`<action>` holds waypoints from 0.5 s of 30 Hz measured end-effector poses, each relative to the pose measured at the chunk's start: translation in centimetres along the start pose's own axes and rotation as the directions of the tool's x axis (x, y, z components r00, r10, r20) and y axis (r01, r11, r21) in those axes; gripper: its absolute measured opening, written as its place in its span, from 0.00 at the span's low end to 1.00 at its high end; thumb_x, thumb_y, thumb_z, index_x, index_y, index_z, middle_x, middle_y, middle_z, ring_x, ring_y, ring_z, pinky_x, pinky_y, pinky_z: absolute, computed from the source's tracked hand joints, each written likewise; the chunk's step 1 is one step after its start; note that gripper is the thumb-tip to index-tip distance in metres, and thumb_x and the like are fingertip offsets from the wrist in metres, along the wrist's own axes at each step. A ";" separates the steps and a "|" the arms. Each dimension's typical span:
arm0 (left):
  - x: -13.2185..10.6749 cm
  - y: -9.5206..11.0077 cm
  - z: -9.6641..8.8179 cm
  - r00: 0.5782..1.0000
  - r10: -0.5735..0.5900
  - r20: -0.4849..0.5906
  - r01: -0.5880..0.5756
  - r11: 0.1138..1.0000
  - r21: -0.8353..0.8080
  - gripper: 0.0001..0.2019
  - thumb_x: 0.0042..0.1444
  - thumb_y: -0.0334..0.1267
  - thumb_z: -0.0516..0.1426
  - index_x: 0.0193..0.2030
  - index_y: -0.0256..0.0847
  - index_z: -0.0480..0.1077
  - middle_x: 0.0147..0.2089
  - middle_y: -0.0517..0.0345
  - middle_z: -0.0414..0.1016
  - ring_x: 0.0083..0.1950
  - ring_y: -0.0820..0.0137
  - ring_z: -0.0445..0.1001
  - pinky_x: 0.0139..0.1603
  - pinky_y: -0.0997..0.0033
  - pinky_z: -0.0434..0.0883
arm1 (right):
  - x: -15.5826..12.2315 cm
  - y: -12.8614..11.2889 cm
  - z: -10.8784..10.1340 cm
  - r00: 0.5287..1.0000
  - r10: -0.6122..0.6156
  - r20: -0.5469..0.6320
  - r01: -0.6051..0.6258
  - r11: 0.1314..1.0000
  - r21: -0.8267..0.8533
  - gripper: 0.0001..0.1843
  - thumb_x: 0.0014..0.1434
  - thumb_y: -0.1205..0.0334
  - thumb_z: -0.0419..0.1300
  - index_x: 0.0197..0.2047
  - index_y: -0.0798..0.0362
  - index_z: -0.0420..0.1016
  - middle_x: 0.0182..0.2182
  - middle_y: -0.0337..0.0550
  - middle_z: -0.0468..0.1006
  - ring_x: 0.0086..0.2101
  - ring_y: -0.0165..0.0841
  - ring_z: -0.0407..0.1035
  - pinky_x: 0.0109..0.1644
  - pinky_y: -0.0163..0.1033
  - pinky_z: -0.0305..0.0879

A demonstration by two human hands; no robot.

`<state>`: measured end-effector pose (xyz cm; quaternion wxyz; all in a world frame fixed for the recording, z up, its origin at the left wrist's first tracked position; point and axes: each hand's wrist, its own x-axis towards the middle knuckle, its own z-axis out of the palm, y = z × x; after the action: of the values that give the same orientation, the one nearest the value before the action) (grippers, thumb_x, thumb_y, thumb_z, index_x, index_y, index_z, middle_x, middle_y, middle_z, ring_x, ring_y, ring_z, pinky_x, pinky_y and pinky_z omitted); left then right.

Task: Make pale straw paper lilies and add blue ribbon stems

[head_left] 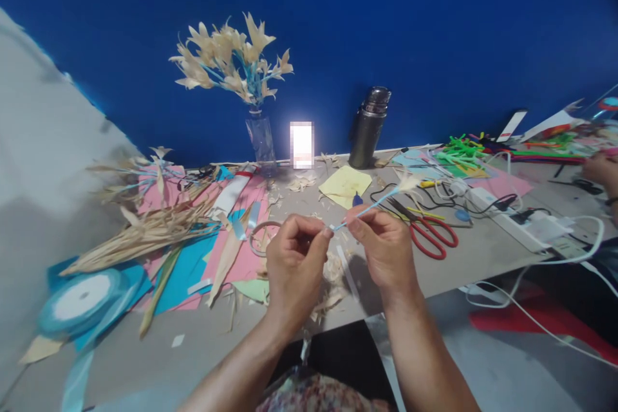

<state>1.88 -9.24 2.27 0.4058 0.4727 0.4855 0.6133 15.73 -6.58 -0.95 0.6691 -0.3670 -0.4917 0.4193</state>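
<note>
Between my two hands runs a thin blue-wrapped flower stem (374, 205), slanting up to the right. At its upper end sits a pale dried-husk flower (408, 183). My left hand (300, 248) pinches the lower end of the stem between thumb and forefinger. Farther up, my right hand (385, 243) grips the same stem with thumb and fingers. Red-handled scissors (431, 238) lie on the table just right of my right hand. A roll of tape (261, 238) rests beside my left hand, partly hidden behind it.
A glass vase (261, 138) of husk flowers and a dark thermos (369, 132) stand at the back. Dried husks (145, 235) and a blue ribbon spool (83, 301) lie left. A white power strip (506, 215) with cables lies right. Another person's hand (601, 170) shows at far right.
</note>
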 end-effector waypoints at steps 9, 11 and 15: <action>1.2 -0.3 -1.3 0.890 -0.362 0.276 0.435 0.856 -0.278 0.14 0.46 0.37 0.69 0.27 0.38 0.67 0.27 0.60 0.76 0.20 0.80 0.65 0.20 0.81 0.57 | 0.7 0.5 -0.2 0.981 -0.134 0.137 0.128 0.991 0.049 0.03 0.60 0.59 0.68 0.35 0.47 0.84 0.35 0.42 0.80 0.41 0.37 0.73 0.50 0.44 0.68; 1.3 -0.2 -1.4 0.906 -0.333 0.262 0.401 0.874 -0.274 0.13 0.46 0.36 0.69 0.26 0.38 0.67 0.26 0.61 0.75 0.20 0.80 0.64 0.21 0.80 0.57 | 0.7 0.5 0.0 0.979 -0.128 0.157 0.120 0.991 0.061 0.04 0.60 0.58 0.68 0.35 0.47 0.84 0.34 0.43 0.80 0.41 0.38 0.73 0.50 0.44 0.68; 0.9 0.0 -1.3 0.984 -0.128 0.122 0.146 0.977 -0.157 0.10 0.49 0.33 0.67 0.25 0.39 0.69 0.28 0.62 0.74 0.24 0.78 0.66 0.25 0.78 0.63 | 0.4 0.2 0.5 0.991 -0.070 0.117 0.066 0.997 0.041 0.05 0.59 0.56 0.69 0.35 0.47 0.84 0.35 0.43 0.81 0.39 0.36 0.73 0.46 0.42 0.69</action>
<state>0.38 -8.68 2.28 0.5115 0.4363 0.4408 0.5947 15.26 -6.10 -0.92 0.6594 -0.3122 -0.5348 0.4264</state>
